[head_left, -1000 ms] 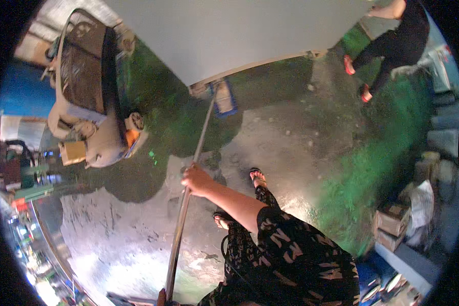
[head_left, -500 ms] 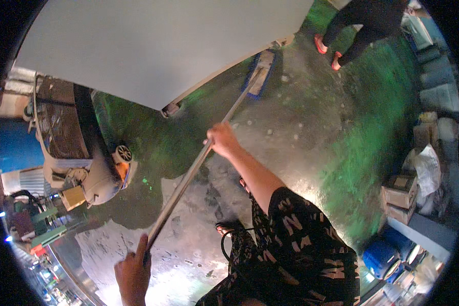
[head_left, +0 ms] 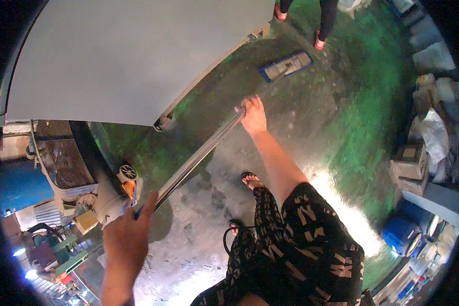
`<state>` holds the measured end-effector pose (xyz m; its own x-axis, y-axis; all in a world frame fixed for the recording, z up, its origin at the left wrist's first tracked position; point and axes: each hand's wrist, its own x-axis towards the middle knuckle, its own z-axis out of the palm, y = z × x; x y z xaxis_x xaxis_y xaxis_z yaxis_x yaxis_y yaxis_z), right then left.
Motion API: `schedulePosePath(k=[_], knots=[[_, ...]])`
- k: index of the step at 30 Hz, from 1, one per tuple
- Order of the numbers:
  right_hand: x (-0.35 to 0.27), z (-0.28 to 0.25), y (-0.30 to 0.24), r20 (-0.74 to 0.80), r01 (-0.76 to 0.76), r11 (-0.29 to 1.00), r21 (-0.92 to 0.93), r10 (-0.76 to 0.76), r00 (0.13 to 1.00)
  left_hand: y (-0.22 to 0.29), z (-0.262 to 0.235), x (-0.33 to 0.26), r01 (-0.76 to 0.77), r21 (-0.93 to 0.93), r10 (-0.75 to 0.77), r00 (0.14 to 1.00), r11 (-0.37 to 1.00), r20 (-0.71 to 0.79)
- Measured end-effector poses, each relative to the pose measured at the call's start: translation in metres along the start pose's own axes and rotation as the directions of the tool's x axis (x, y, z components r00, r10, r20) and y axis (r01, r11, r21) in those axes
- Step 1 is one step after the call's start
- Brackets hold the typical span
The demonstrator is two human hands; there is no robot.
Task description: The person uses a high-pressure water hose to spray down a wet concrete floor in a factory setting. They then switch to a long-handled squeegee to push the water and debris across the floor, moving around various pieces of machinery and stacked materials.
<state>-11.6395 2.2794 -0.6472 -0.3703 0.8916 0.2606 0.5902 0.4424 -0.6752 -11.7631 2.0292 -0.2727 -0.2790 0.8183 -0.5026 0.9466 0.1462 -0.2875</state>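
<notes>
Both hands are clamped on the metal mop handle point(head_left: 199, 155): the right hand point(head_left: 252, 115) grips higher up, the left hand point(head_left: 127, 237) at its near end. The blue mop head point(head_left: 286, 65) rests flat on the wet green floor point(head_left: 362, 122), beside the large grey panel point(head_left: 132, 56).

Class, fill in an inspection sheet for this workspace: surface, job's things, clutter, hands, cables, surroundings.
Surface: floor wet, grey with green patches, glare near the feet.
Job's things: mop pole runs to blue mop head flat on the floor.
Clutter: boxes and blue drum at right.
Hands: right hand grips upper pole; left hand grips lower end.
Cables: nothing seen.
Surroundings: grey panel, machine, another person's legs.
</notes>
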Motion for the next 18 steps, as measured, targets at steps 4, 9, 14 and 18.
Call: schedulePosePath(k=[4,9,14,18], knots=[[-0.091,-0.033,-0.062,-0.144,-0.177,0.983,0.048,0.182,0.973,-0.03,-0.012,-0.064,-0.016,0.044,0.012,0.996,0.999,0.084],[-0.162,-0.03,-0.121,-0.129,-0.164,0.984,0.072,0.172,0.977,-0.041,0.006,-0.162,0.039,0.016,-0.036,0.987,0.999,-0.16],[-0.226,0.048,-0.177,0.072,-0.072,0.931,0.358,0.049,0.996,-0.044,0.037,-0.262,0.184,0.031,-0.183,0.982,0.982,-0.04],[-0.272,0.06,-0.263,0.215,0.229,0.943,0.24,-0.282,0.935,-0.048,0.056,-0.334,0.143,0.003,-0.143,0.989,0.99,-0.027]])
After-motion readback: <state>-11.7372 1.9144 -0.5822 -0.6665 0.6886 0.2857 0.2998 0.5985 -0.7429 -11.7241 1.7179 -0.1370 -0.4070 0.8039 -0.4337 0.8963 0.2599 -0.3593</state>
